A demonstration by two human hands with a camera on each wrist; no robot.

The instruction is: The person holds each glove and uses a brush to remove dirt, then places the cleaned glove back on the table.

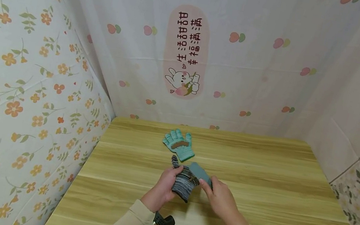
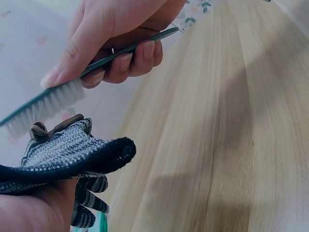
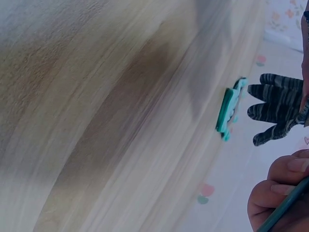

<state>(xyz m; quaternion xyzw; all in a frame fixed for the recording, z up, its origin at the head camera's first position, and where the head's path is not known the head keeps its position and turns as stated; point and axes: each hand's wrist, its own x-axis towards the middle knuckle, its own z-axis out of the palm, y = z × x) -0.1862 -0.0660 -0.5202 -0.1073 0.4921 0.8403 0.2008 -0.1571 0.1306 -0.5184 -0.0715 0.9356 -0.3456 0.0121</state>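
My left hand (image 1: 166, 184) holds a grey-and-black striped knit glove (image 1: 183, 185) by its side, above the table. A brown strip (image 2: 66, 123) lies across the glove's upper face, and the glove's striped fingers (image 3: 277, 99) point away from me in the right wrist view. My right hand (image 1: 222, 198) grips a teal brush (image 1: 201, 173), thumb along its back and fingers curled under the handle. The brush's white bristles (image 2: 48, 107) face down, right over the glove near the brown strip.
A mint-green knit glove (image 1: 187, 153) with a brown patch lies flat on the wood-grain table (image 1: 263, 175), just beyond the striped glove. Printed cloth (image 1: 255, 73) hangs behind the table and at both sides. Black wrist-worn devices (image 1: 165, 221) show under the sleeves.
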